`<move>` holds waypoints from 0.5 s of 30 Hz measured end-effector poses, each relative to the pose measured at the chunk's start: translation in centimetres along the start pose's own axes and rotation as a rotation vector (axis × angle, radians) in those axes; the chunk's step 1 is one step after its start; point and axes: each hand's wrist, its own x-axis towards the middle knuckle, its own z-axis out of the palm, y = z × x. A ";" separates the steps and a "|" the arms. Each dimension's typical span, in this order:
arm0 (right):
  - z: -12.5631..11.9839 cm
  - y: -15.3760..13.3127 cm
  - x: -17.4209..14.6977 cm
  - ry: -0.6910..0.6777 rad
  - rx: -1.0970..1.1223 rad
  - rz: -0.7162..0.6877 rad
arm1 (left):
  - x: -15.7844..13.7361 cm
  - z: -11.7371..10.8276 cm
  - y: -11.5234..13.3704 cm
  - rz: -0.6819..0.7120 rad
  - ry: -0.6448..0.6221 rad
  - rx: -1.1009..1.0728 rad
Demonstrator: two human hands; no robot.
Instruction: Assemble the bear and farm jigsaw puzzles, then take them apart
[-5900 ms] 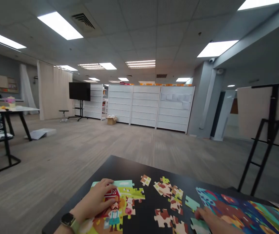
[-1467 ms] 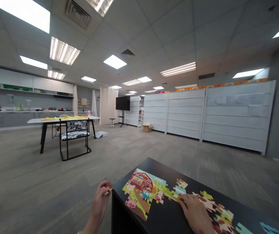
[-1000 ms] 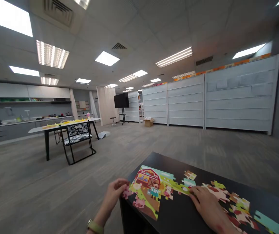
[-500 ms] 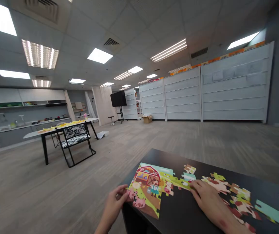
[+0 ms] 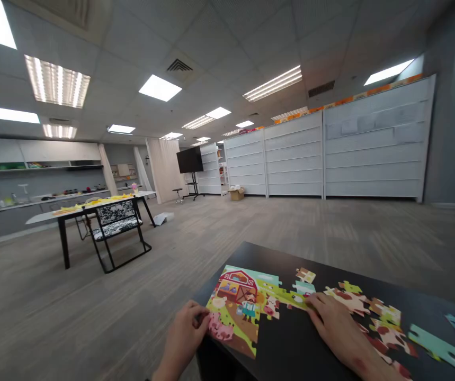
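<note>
A partly joined jigsaw puzzle (image 5: 238, 309) with a red barn, a farmer and pink pigs lies at the left end of the black table. My left hand (image 5: 186, 330) is closed, thumb and fingertips pinched at the puzzle's left edge on the pink pig piece (image 5: 220, 327). A green strip of joined pieces (image 5: 286, 295) runs right from the puzzle. Over the right end of that strip lies my right hand (image 5: 336, 325), fingers stretched out and palm down; what is under its fingertips is partly hidden. Loose cow pieces (image 5: 350, 300) lie just beyond it.
More loose pieces (image 5: 392, 333) and a pale green joined strip (image 5: 436, 344) are at the right of the black table (image 5: 291, 344). Across the floor are a chair (image 5: 118, 222), a long table (image 5: 40, 217), a cardboard box (image 5: 236, 194) and white shelving panels (image 5: 293, 159).
The pink pig piece at the lower left now sits flush in the puzzle, where it stood slightly askew before. My right hand stays on the strip. The view has shifted a little.
</note>
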 end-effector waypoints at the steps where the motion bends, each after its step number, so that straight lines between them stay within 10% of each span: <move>1: -0.1 -0.1 0.0 -0.006 -0.001 0.001 | 0.0 -0.2 0.3 0.010 -0.008 0.027; 15: -0.3 -0.5 -0.2 0.012 -0.016 0.013 | -0.9 -0.9 2.0 0.093 -0.039 0.189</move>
